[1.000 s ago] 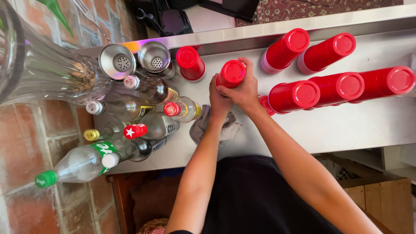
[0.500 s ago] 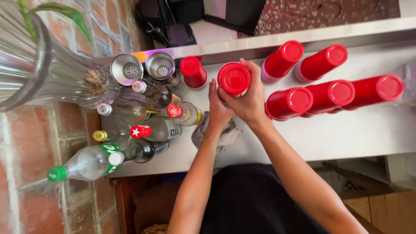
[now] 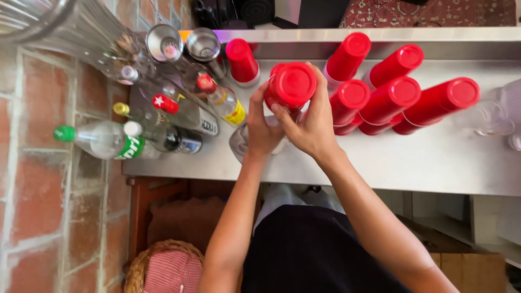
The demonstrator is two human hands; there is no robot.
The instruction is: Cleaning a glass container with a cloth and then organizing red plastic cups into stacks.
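Two hands grip one upturned red cup (image 3: pixel 293 84) above a steel worktop (image 3: pixel 380 157): the left hand (image 3: pixel 263 130) wraps its near side, the right hand (image 3: pixel 309 127) curls fingers round its far side. A grey cloth (image 3: pixel 239 144) lies beneath the wrists. Beyond, more red cups (image 3: pixel 391 97) stand inverted; bottles (image 3: pixel 163 125) crowd the left end, near two metal shakers (image 3: pixel 182 43).

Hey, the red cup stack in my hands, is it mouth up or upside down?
Upside down: the red cup stack shows its closed flat base to the camera, gripped by the left hand and right hand.
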